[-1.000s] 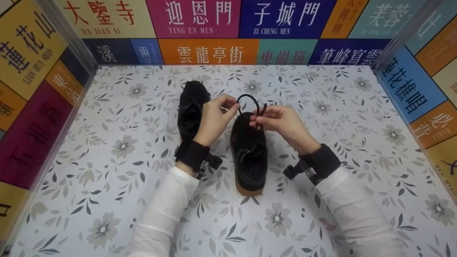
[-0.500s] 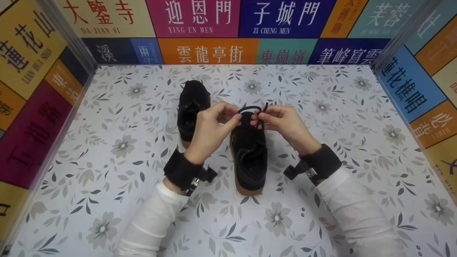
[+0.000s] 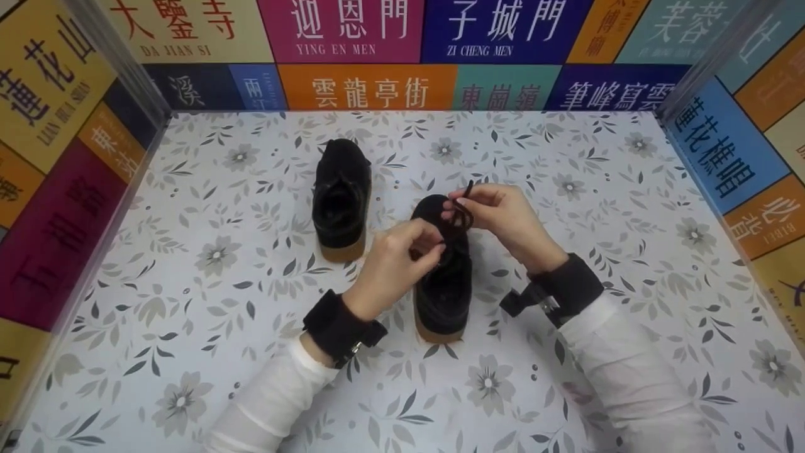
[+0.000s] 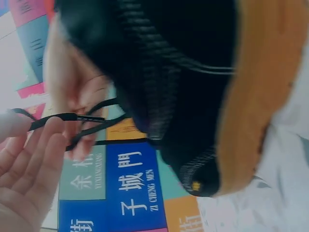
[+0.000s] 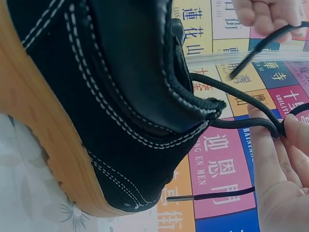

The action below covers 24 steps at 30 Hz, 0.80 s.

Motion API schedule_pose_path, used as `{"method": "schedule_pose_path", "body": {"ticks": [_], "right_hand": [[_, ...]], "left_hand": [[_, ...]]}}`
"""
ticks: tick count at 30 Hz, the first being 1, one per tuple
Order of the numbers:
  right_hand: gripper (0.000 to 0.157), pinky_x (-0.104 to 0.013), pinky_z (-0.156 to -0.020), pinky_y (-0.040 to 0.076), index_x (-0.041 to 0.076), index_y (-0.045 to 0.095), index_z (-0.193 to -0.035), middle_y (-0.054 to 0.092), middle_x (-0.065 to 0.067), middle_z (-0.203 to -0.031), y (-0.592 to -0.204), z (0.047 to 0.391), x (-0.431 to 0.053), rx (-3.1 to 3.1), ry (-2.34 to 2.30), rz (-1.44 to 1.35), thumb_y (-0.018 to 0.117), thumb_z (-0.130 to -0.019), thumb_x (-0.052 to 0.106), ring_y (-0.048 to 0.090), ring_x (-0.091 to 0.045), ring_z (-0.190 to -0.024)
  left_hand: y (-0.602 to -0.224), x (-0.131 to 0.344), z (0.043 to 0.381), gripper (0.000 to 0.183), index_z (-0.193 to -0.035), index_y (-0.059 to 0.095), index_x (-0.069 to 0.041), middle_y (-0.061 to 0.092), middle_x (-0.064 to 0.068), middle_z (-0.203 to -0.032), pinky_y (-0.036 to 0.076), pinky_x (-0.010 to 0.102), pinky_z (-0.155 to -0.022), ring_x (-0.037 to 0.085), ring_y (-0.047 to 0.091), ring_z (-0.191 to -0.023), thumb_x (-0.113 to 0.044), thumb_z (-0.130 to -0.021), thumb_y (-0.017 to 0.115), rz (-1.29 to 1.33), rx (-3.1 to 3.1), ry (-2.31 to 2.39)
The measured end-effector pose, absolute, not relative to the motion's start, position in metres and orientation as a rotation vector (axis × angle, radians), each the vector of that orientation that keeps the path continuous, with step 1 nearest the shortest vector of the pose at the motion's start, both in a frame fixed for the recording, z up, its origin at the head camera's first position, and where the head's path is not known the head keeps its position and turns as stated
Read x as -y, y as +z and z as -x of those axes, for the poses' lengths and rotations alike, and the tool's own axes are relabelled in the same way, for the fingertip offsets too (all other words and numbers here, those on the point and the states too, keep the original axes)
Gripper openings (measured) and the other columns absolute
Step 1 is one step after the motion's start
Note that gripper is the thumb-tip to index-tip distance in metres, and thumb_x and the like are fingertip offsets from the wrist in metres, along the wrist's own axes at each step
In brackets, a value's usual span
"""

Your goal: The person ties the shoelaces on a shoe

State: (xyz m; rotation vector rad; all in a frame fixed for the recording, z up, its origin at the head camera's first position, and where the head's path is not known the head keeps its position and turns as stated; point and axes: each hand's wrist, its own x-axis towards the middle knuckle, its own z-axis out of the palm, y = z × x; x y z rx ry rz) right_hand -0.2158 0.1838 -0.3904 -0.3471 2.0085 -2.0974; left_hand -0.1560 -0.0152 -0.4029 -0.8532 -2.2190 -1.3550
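A black shoe (image 3: 445,308) with a tan sole stands upright between the hands, heel toward me. Over its left side, my left hand (image 3: 396,261) pinches a black shoelace (image 4: 55,117) between thumb and fingers, close to its tipped end. On the shoe's right, my right hand (image 3: 503,211) pinches the laces where they meet, as the right wrist view shows; two strands (image 5: 236,94) run from there to the shoe's opening. Another tipped lace end (image 5: 193,197) hangs out below the right hand. The left hand partly covers the lacing area in the head view.
A second black shoe (image 3: 339,201) stands to the left, a little farther off, also heel toward me. The table has a floral cover (image 3: 188,314). Colourful panels with lettering (image 3: 371,85) wall the back and both sides.
My left hand has come back toward me from near the toe and now lies over the shoe's lacing. The lace loop between the hands is gone from view. My right hand has hardly moved.
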Motion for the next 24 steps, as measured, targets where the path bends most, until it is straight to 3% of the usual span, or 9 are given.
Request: {"method": "schedule_pose_path", "body": {"ticks": [11, 17, 21, 24], "right_hand": [[0.031, -0.029, -0.081, 0.055, -0.009, 0.063, -0.108, 0.072, -0.01, -0.091, -0.39, 0.214, -0.185, -1.962, -2.095, 0.375, 0.067, -0.087, 0.013, 0.069, -0.019, -0.087], [0.031, -0.027, -0.079, 0.055, -0.01, 0.062, -0.109, 0.072, -0.011, -0.093, -0.39, 0.212, -0.185, -1.936, -2.1, 0.38, 0.068, -0.087, 0.012, 0.069, -0.019, -0.087], [0.031, -0.026, -0.079, 0.055, -0.009, 0.063, -0.109, 0.071, -0.011, -0.094, -0.389, 0.211, -0.185, -1.942, -2.095, 0.361, 0.068, -0.087, 0.012, 0.069, -0.019, -0.087], [0.028, -0.027, -0.079, 0.055, -0.006, 0.065, -0.106, 0.071, -0.01, -0.097, -0.389, 0.21, -0.185, -1.969, -2.076, 0.346, 0.068, -0.086, 0.014, 0.069, -0.018, -0.088]], "left_hand": [[-0.428, 0.01, 0.16, 0.009, -0.088, 0.061, -0.006, 0.064, 0.002, -0.086, 0.05, 0.015, -0.074, 0.011, 0.063, -0.08, -0.004, -0.082, 0.068, 1.018, 2.182, -1.03], [-0.434, 0.006, 0.164, 0.008, -0.086, 0.063, -0.009, 0.062, 0.0, -0.088, 0.05, 0.019, -0.078, 0.012, 0.06, -0.085, -0.006, -0.081, 0.069, 0.997, 2.205, -0.94], [-0.437, 0.003, 0.167, 0.008, -0.085, 0.064, -0.01, 0.06, 0.0, -0.088, 0.047, 0.024, -0.09, 0.014, 0.057, -0.086, -0.008, -0.08, 0.069, 0.969, 2.217, -0.906], [-0.441, 0.002, 0.168, 0.009, -0.084, 0.064, -0.01, 0.059, 0.0, -0.089, 0.047, 0.025, -0.089, 0.015, 0.056, -0.087, -0.007, -0.078, 0.07, 0.955, 2.22, -0.911]]}}
